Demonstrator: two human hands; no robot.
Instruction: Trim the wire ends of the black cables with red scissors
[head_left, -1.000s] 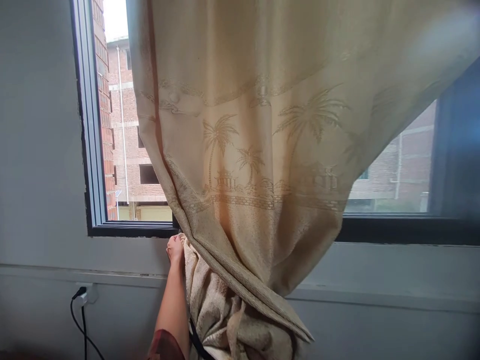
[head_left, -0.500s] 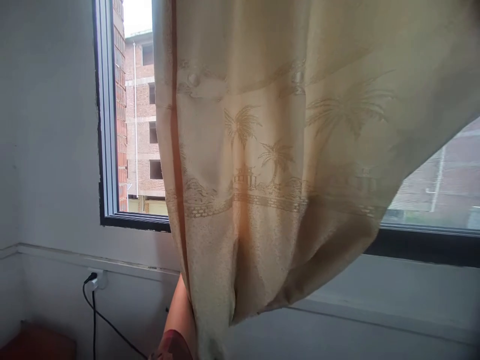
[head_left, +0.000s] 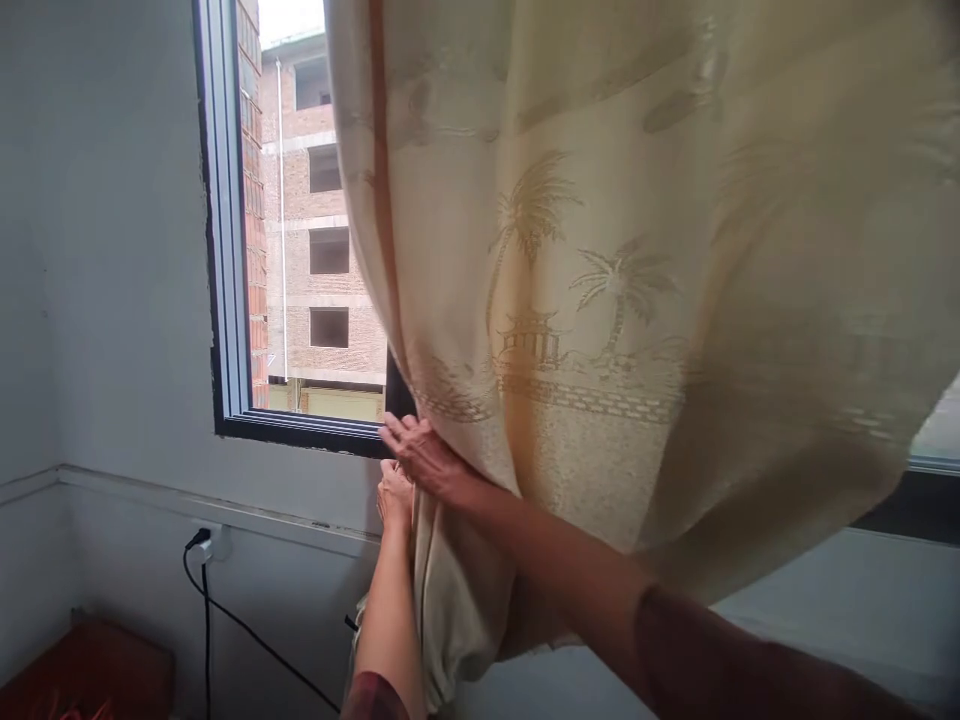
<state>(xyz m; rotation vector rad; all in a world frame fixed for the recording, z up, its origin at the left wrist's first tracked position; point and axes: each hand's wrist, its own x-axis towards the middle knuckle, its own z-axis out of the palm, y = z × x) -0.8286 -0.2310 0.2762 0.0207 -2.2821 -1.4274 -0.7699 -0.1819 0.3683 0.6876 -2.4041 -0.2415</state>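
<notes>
A beige curtain with woven palm trees and a brown stripe hangs over the window, its lower part gathered inward. My left hand is closed at the curtain's left edge, just below the window frame, with the cloth beside its wrist and part of its fingers out of sight. Crossing in front of the curtain from the right, my right hand lies against the same edge just above my left hand. Its fingers are stretched out and slightly apart, reaching past the cloth toward the frame.
The dark window frame borders the wall, with a brick building outside. A ledge runs below. A plug with black cables sits in a socket at lower left, above a reddish-brown surface.
My right arm has come into view across the curtain. My left hand has risen from behind the cloth to the window's lower edge. The curtain's left edge is drawn in to the right.
</notes>
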